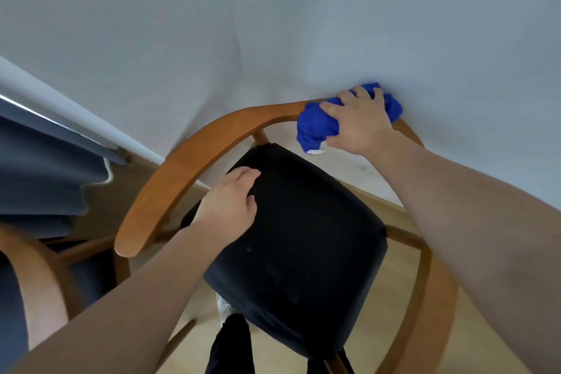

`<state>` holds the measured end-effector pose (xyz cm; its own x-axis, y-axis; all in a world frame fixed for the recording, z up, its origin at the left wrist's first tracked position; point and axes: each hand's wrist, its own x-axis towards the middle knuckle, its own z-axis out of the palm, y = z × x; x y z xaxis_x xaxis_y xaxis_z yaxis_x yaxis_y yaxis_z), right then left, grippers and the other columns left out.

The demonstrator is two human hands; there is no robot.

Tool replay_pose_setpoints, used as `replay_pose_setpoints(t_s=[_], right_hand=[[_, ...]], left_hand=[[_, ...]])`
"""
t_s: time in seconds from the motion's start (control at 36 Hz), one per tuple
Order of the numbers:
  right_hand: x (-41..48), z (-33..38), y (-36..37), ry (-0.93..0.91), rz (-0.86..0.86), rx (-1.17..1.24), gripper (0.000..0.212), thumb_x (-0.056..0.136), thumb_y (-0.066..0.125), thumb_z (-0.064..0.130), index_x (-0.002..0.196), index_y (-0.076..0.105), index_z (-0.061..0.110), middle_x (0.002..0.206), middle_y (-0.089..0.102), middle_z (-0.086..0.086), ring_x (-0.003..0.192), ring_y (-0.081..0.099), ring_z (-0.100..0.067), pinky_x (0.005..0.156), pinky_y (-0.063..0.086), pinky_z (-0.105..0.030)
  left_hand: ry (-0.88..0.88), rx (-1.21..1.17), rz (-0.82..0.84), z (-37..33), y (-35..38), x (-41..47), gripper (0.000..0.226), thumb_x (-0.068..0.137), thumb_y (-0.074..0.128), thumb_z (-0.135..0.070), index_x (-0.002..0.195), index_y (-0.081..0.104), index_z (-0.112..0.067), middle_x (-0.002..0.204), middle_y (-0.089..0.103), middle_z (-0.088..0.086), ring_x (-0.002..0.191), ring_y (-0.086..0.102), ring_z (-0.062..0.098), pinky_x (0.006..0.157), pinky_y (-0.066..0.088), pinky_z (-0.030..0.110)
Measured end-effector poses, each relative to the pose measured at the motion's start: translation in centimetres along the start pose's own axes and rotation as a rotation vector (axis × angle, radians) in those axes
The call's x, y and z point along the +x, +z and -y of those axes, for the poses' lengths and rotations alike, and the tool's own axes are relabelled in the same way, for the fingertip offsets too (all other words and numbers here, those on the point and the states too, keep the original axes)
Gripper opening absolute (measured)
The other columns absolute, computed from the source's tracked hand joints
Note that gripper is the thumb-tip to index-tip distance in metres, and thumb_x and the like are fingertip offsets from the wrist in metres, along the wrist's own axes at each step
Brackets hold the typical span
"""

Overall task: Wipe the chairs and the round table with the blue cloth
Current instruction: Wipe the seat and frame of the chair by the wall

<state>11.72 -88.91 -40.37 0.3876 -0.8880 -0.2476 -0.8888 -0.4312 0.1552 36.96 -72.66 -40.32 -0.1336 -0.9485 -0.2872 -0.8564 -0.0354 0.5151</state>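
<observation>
A wooden chair with a curved backrest rail and a black padded seat stands below me against a white wall. My right hand grips the bunched blue cloth and presses it onto the top of the rail at the far right of the curve. My left hand rests on the rear left part of the black seat with its fingers loosely bent. The round table is not in view.
A second wooden chair shows at the lower left edge. A grey curtain hangs at the left beside a white frame. The white wall stands close behind the chair. Pale wooden floor lies beneath.
</observation>
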Motion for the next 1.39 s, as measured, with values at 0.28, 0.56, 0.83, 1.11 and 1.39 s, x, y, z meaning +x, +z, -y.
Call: replay_pose_setpoints(t_s=[0.28,0.56,0.83,1.11,1.39], right_hand=[[-3.6,-3.2,0.8,0.115,0.007,0.08,0.067,0.076,0.057,0.055,0.138,0.038,0.039,0.141,0.039,-0.005,0.132,0.028,-0.038,0.107,0.022,-0.063],[-8.2,-5.8,2.5,0.234,-0.022,0.2,0.071,0.077,0.061,0.051,0.141,0.037,0.037,0.147,0.03,-0.007,0.134,0.023,-0.038,0.106,0.025,-0.06],[-12.6,-6.8,4.8,0.279,-0.04,0.269,0.07,0.083,0.061,0.05,0.146,0.034,0.033,0.152,0.024,-0.012,0.136,0.02,-0.042,0.108,0.024,-0.06],[-18.9,-6.8,10.1,0.403,0.158,0.28,0.068,0.09,0.052,0.055,0.149,0.022,0.04,0.159,0.007,-0.006,0.142,0.003,-0.041,0.11,0.018,-0.064],[-21.8,-5.9,11.4,0.51,0.287,0.268,0.066,0.088,0.05,0.059,0.145,0.021,0.044,0.156,0.014,-0.004,0.14,0.009,-0.04,0.108,0.025,-0.063]], left_hand=[[0.043,0.017,0.021,-1.7,1.1,-0.5,0.049,0.093,0.05,-0.019,0.14,0.039,-0.023,0.143,0.04,-0.006,0.127,0.042,0.014,0.102,0.038,0.029],[0.092,0.0,0.083,-4.4,2.0,-0.4,0.048,0.094,0.049,-0.017,0.141,0.039,-0.021,0.144,0.039,-0.004,0.13,0.039,0.014,0.106,0.038,0.031],[0.13,0.026,0.128,-6.4,3.5,-0.1,0.048,0.094,0.049,-0.018,0.141,0.038,-0.022,0.144,0.039,-0.006,0.129,0.039,0.013,0.104,0.038,0.028],[0.163,0.044,0.165,-8.0,5.1,-0.1,0.049,0.093,0.05,-0.019,0.141,0.038,-0.024,0.144,0.039,-0.007,0.129,0.04,0.014,0.105,0.04,0.035],[0.204,0.035,0.193,-7.5,5.5,-2.0,0.049,0.094,0.051,-0.018,0.141,0.039,-0.023,0.145,0.039,-0.005,0.13,0.04,0.014,0.105,0.039,0.031]])
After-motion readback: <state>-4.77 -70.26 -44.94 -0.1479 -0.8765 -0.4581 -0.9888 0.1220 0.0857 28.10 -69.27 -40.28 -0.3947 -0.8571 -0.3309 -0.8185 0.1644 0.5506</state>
